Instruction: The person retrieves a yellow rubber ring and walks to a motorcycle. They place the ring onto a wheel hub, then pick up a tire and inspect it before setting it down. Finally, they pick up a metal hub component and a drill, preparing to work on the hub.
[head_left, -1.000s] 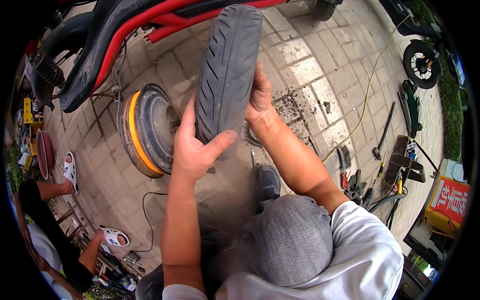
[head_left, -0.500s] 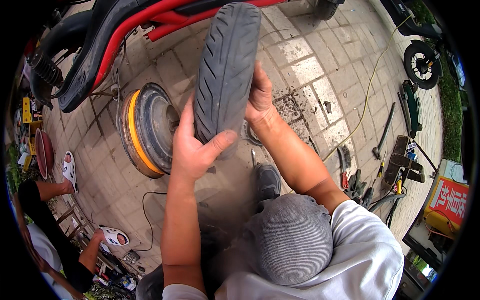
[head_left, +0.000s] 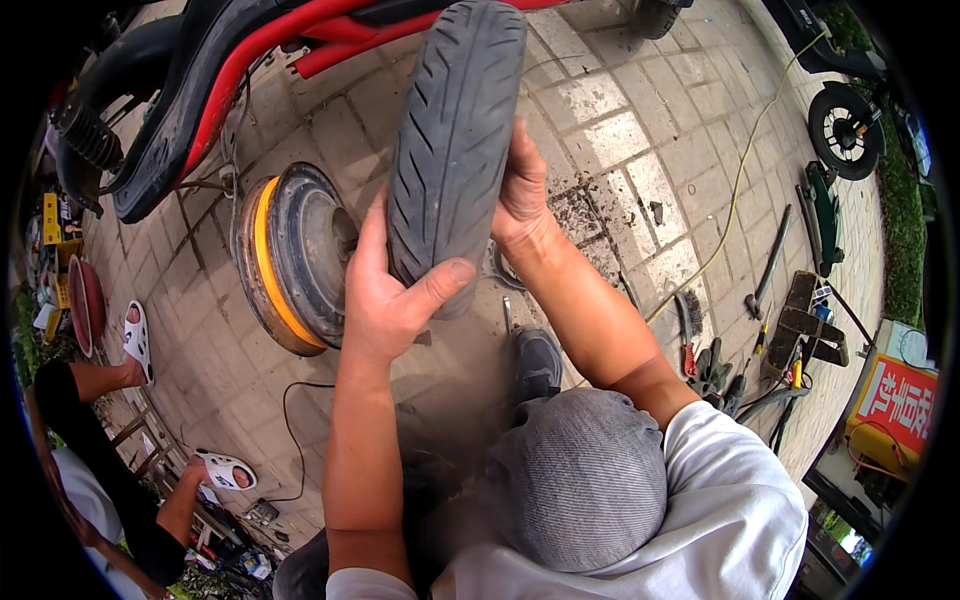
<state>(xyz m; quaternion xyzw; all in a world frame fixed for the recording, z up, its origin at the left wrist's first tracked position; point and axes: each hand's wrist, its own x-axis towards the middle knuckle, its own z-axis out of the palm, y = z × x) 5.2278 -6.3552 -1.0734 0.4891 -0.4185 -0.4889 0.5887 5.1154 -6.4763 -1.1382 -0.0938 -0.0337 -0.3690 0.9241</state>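
A worn black tyre [head_left: 455,150] is held up on edge in front of me, its grooved tread facing me. My left hand [head_left: 392,300] grips its near left side, thumb across the tread and fingers along the sidewall. On the right side my right hand [head_left: 521,190] holds the sidewall, its fingers partly hidden behind the tyre. To the left, close by my left hand, a wheel hub [head_left: 310,245] with a yellow band round its rim stands on the paving. Beyond the tyre is a scooter [head_left: 215,110] with a red and black frame.
Another person's sandalled foot [head_left: 228,471] is at the lower left, near a red basin [head_left: 86,305]. On the right lie a wire brush [head_left: 690,330], dark gloves [head_left: 712,370], a hammer [head_left: 768,270] and a metal stand [head_left: 805,320]. A yellow hose [head_left: 738,190] crosses the paving.
The tyre has risen very slightly between my hands. Both hands keep the same hold, and the wheel hub stays where it was.
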